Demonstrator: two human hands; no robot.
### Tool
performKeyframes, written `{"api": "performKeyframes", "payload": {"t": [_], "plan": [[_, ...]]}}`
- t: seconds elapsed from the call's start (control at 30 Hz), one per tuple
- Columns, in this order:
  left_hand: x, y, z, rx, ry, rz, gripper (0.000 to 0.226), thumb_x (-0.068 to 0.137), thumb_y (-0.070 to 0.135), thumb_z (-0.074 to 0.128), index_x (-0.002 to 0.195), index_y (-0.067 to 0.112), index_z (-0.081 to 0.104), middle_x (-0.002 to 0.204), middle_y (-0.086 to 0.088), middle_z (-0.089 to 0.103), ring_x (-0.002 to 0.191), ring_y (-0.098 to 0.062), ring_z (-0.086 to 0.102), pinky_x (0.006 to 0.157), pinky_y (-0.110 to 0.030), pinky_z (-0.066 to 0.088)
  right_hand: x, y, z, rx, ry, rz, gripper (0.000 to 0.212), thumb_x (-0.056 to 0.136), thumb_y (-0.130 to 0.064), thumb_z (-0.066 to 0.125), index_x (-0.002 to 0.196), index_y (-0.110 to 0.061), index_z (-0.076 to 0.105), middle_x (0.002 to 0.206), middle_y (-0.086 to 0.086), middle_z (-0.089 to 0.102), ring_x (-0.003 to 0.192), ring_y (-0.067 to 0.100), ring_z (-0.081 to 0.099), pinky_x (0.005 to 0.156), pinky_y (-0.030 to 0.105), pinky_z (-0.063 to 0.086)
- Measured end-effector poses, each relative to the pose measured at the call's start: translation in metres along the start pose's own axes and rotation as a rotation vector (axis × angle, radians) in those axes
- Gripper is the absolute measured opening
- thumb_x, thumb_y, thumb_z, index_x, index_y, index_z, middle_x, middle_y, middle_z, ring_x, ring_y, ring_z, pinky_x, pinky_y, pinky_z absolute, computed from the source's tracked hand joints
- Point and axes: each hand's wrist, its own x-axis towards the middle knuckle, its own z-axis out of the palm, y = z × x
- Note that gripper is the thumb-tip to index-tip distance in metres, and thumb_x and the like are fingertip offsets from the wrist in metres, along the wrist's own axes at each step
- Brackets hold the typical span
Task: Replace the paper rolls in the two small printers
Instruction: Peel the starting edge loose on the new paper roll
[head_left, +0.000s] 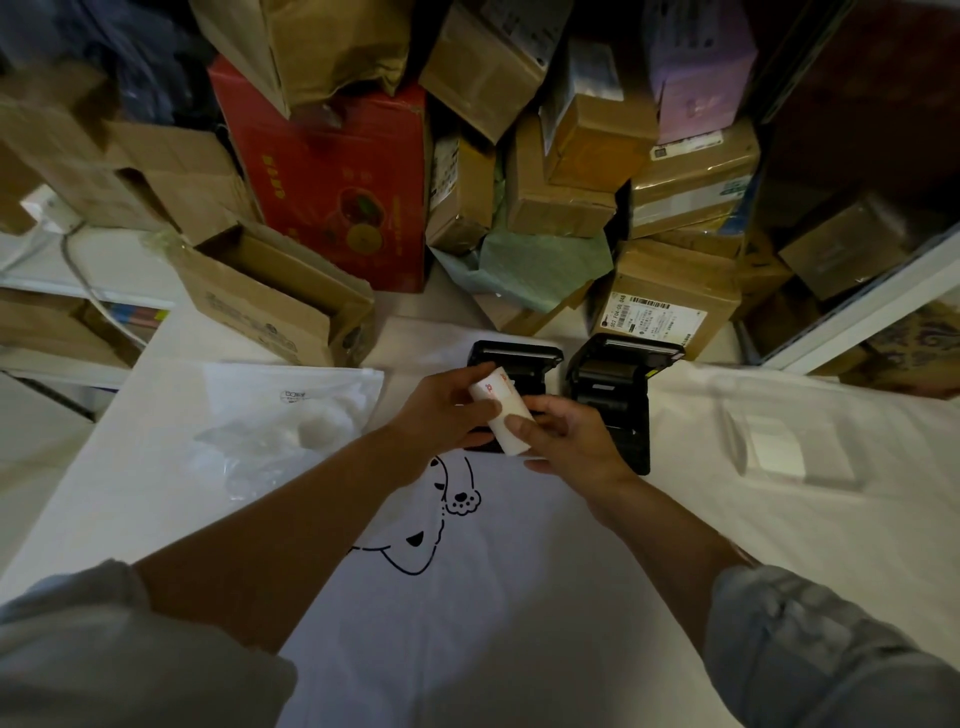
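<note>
Head view is showing both hands meeting over the middle of a white-covered bench, with a paper roll held between them. The left hand is curling its fingers around the upper end of the roll, thumb lying along the top near some red print on the wrapper. The right hand is pinching the lower end, its thumb pressing on the roll's white side and its fingers tucking underneath. The roll is tilting, its far end leaning left, and it is hovering just above the left printer, a small black unit sitting with its lid standing open. The right printer is sitting just beside it, also black and also with its lid raised; the right wrist is covering part of its near edge. A black line drawing of a cartoon animal is showing on the cloth below the hands. A clear plastic bag holding something white is lying to the left, and a pale flat packet is lying to the right. Cardboard boxes and a red carton are piling up behind the printers.
</note>
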Motion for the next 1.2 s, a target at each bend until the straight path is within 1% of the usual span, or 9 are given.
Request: {"api": "performKeyframes", "payload": {"t": [0.1,0.2,0.4,0.6,0.8,0.9,0.97,1.03,1.2], "plan": [[0.000,-0.001,0.002,0.016,0.009,0.008,0.053,0.090,0.002,0.056,0.138,0.023,0.046,0.129,-0.012,0.052,0.114,-0.026,0.057,0.080,-0.030,0.058,-0.001,0.001,0.000,0.023,-0.002,-0.006,0.034,0.093,-0.017,0.058,0.126,-0.014,0.056,0.101,-0.001,0.063,0.086,0.011,0.062,0.076,0.026,0.052],[0.000,-0.002,0.002,-0.027,0.020,-0.004,0.056,0.088,0.004,0.061,0.139,0.022,0.044,0.126,-0.011,0.054,0.115,-0.027,0.058,0.086,-0.037,0.056,-0.001,0.004,-0.001,0.019,-0.011,-0.016,0.034,0.095,-0.021,0.054,0.129,-0.016,0.055,0.098,-0.008,0.060,0.091,0.007,0.058,0.079,0.026,0.050],[0.000,-0.004,0.001,-0.064,0.104,-0.030,0.040,0.082,0.015,0.071,0.119,0.006,0.059,0.115,-0.012,0.064,0.106,-0.023,0.064,0.077,-0.027,0.058,0.004,-0.003,0.003,-0.066,0.115,-0.250,0.036,0.090,-0.006,0.060,0.126,-0.006,0.059,0.110,0.000,0.063,0.097,0.004,0.058,0.088,0.020,0.049],[0.000,0.001,0.001,-0.127,0.128,-0.062,0.037,0.084,0.019,0.068,0.117,0.007,0.056,0.114,-0.015,0.065,0.097,-0.022,0.068,0.077,-0.030,0.058,0.011,-0.012,0.002,-0.074,0.166,-0.271,0.035,0.081,-0.006,0.071,0.116,-0.007,0.066,0.104,-0.004,0.067,0.086,-0.005,0.061,0.077,0.006,0.048],[-0.005,0.007,-0.002,-0.113,0.028,-0.024,0.033,0.093,0.015,0.056,0.126,0.012,0.054,0.123,-0.012,0.061,0.111,-0.024,0.061,0.093,-0.037,0.051,0.009,-0.020,-0.001,0.009,0.127,-0.122,0.029,0.087,-0.011,0.065,0.116,-0.010,0.066,0.098,-0.007,0.064,0.092,0.006,0.059,0.085,0.024,0.050],[-0.006,0.009,0.001,-0.083,-0.003,-0.021,0.035,0.097,0.014,0.049,0.131,0.012,0.051,0.127,-0.012,0.059,0.116,-0.024,0.058,0.098,-0.039,0.048,0.010,-0.020,-0.003,0.020,0.170,-0.100,0.026,0.083,-0.010,0.069,0.110,-0.009,0.068,0.094,-0.003,0.065,0.088,0.008,0.062,0.073,0.020,0.053],[-0.007,0.011,0.004,-0.082,-0.020,-0.019,0.036,0.098,0.012,0.044,0.134,0.009,0.048,0.129,-0.012,0.058,0.116,-0.023,0.058,0.095,-0.036,0.049,0.011,-0.018,-0.002,0.019,0.215,-0.096,0.026,0.080,-0.011,0.073,0.105,-0.007,0.069,0.094,0.000,0.067,0.087,0.010,0.064,0.071,0.021,0.055],[-0.008,0.014,0.008,-0.083,-0.029,-0.011,0.036,0.100,0.012,0.042,0.135,0.008,0.046,0.126,-0.010,0.058,0.112,-0.021,0.059,0.086,-0.028,0.053,0.012,-0.016,-0.001,0.022,0.242,-0.089,0.025,0.079,-0.013,0.075,0.103,-0.008,0.070,0.095,0.003,0.069,0.091,0.016,0.066,0.081,0.031,0.056],[-0.006,0.017,0.011,-0.099,-0.021,0.000,0.032,0.100,0.014,0.042,0.131,0.010,0.048,0.107,-0.001,0.063,0.094,-0.009,0.062,0.071,-0.019,0.055,0.012,-0.018,0.004,0.011,0.180,-0.033,0.028,0.084,-0.017,0.070,0.111,-0.010,0.065,0.104,0.005,0.068,0.098,0.018,0.063,0.089,0.035,0.053]]}}
